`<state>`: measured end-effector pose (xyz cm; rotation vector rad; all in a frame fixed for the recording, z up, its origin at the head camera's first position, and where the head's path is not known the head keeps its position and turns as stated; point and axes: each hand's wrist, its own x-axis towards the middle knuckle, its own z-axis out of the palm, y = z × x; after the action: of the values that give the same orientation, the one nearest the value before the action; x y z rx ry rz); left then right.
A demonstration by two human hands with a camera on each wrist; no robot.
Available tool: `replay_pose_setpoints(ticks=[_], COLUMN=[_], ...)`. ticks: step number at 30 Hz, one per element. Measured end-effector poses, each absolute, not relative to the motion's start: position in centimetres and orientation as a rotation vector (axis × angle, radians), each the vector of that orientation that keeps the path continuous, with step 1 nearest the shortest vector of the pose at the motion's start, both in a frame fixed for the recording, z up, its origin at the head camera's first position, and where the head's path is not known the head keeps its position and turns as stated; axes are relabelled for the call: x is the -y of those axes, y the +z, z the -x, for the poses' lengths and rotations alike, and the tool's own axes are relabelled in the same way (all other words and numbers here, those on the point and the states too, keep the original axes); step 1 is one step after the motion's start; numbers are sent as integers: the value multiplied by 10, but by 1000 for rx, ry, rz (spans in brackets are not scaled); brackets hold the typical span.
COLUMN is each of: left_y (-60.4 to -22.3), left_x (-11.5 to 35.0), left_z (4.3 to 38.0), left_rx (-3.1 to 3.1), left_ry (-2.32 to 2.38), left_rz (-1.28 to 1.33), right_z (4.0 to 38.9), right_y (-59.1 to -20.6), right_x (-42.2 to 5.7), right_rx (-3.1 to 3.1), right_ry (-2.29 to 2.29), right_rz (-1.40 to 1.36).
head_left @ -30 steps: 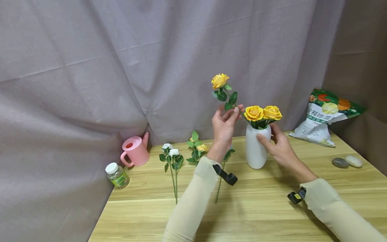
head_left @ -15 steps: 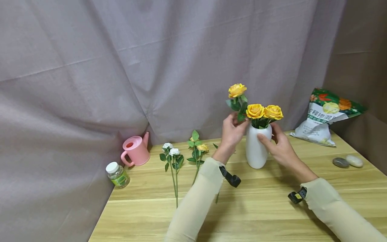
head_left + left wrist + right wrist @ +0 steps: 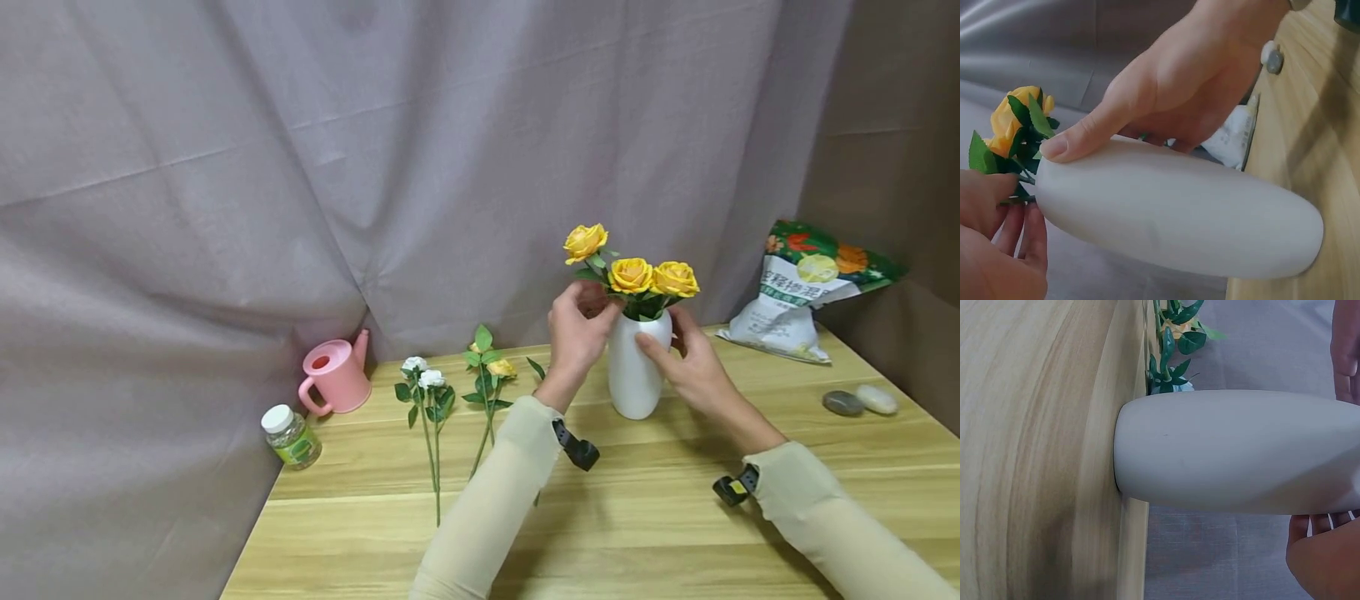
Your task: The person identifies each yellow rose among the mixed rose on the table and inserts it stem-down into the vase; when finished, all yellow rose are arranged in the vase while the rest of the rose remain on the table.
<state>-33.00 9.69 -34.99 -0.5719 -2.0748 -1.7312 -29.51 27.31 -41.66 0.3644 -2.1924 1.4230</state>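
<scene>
A white vase [image 3: 633, 379] stands upright on the wooden table, holding two yellow roses [image 3: 632, 276] side by side above its mouth. My right hand [image 3: 699, 367] grips the vase's upper right side; the thumb lies across its front in the left wrist view, over the white body [image 3: 1179, 212]. With my left hand [image 3: 581, 333] I pinch the green stem of a third yellow rose [image 3: 586, 242] beside the vase's rim. Its bloom leans left, higher than the other two. In the left wrist view, the left fingers [image 3: 1033, 234] are right at the vase's mouth, around the stem.
White flowers [image 3: 431, 380] and a stem with small yellow flowers [image 3: 500, 367] lie left of my left arm. Further left are a pink watering can [image 3: 341, 375] and a lidded jar [image 3: 292, 435]. At right stand a printed bag [image 3: 795, 296] and two stones [image 3: 843, 403].
My left hand has brought the third rose right and down to the vase's mouth, and its bloom now sits lower. The right hand has kept its grip on the vase.
</scene>
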Motion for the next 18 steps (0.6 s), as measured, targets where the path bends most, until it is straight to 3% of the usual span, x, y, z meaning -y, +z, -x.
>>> replay_pose_setpoints(ticks=[6, 18], left_y=[-350, -353], left_x=[-95, -105], left_z=[332, 339], left_rx=[2126, 2215], left_ry=[-1571, -1735], left_rz=[553, 427], right_z=[296, 295], right_y=[-417, -416], right_x=[-273, -273], right_rx=[2192, 2206], right_ry=[1426, 1399], right_rz=[-347, -370])
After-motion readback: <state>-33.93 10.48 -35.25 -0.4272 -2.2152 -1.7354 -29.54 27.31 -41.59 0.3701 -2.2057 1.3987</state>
